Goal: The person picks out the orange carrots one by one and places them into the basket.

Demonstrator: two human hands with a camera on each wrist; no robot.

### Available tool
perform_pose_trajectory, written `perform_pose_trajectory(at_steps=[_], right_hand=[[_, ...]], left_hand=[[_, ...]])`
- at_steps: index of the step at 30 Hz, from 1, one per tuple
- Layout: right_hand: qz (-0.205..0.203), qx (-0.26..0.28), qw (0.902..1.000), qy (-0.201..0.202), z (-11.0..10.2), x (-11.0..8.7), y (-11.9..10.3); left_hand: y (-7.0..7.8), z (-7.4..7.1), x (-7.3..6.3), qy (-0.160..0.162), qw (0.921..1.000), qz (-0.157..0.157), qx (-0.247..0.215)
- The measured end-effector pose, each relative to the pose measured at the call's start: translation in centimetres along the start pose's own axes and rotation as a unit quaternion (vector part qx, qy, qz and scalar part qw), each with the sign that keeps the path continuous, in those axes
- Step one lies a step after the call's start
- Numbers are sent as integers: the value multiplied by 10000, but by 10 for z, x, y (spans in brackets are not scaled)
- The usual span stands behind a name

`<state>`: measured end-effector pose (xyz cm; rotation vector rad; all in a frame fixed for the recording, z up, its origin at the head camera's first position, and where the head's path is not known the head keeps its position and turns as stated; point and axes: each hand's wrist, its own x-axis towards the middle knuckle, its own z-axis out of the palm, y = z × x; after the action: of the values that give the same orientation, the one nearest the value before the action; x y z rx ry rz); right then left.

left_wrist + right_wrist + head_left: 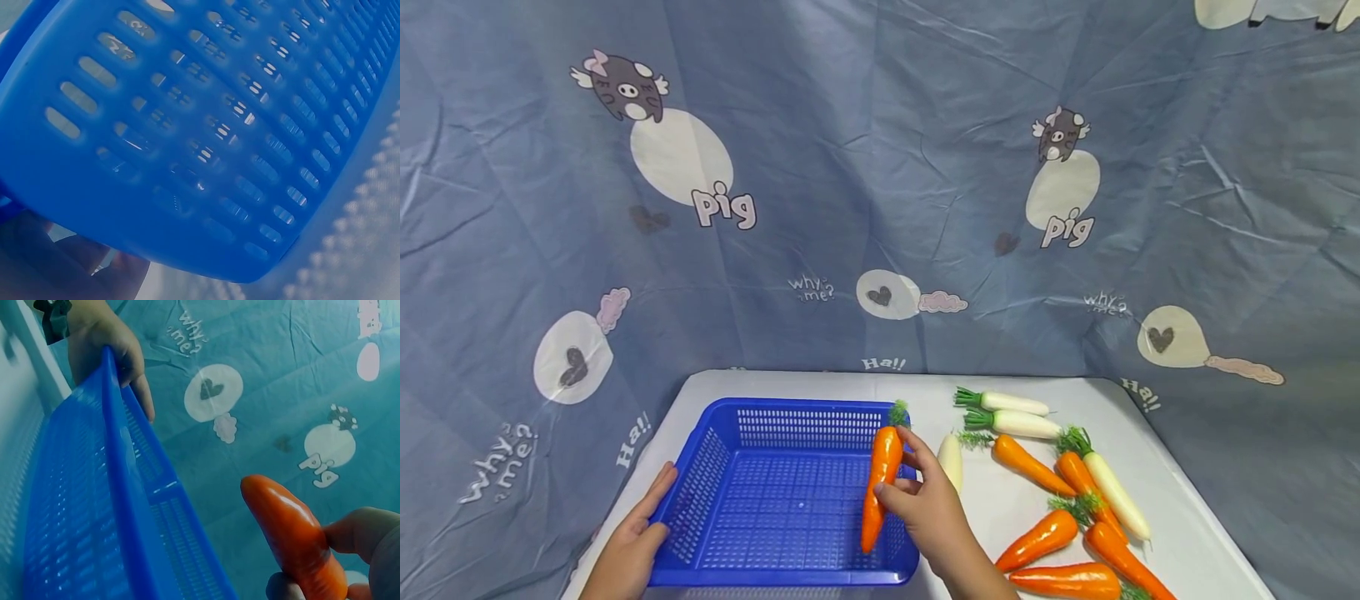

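Observation:
An orange carrot (882, 467) with a green top is pinched between the thumb and fingers of my right hand (928, 500). It hangs over the right part of a blue plastic basket (782, 500), its narrow end pointing down. The right wrist view shows the carrot (287, 531) close up between the fingers. My left hand (628, 546) touches the basket's left side, with its index finger straight along the outside. In the left wrist view the basket's slotted wall (206, 150) hides part of that hand. No vegetable lies inside the basket.
Just right of the basket, a white radish (951, 461) lies partly behind my right hand. Further right, several carrots (1037, 537) and white radishes (1116, 496) are spread over the white table (985, 517). A blue-grey printed cloth (880, 208) hangs around the table.

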<state>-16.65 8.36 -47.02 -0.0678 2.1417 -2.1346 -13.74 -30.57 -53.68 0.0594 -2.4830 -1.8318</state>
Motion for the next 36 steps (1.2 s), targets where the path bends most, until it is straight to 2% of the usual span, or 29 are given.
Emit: perform_pose_trajectory(at_steps=[10, 17, 22, 26, 31, 36], right_hand=[[-252, 200, 9991, -277, 19, 8, -7], [-231, 115, 9992, -298, 32, 13, -10], [-226, 250, 9988, -352, 45, 18, -15], [-252, 156, 9990, -342, 51, 22, -19], [-302, -18, 9990, -317, 56, 29, -25], [-366, -26, 9985, -409, 61, 38, -30]], left_hand=[[0, 2, 1, 19, 9999, -149, 23], [-2, 4, -1, 96, 9999, 118, 42], [-1, 3, -1, 151, 9997, 202, 36], [-2, 5, -1, 179, 9994, 303, 1], [-1, 5, -1, 116, 9996, 258, 25], [0, 3, -2, 19, 10000, 27, -90]])
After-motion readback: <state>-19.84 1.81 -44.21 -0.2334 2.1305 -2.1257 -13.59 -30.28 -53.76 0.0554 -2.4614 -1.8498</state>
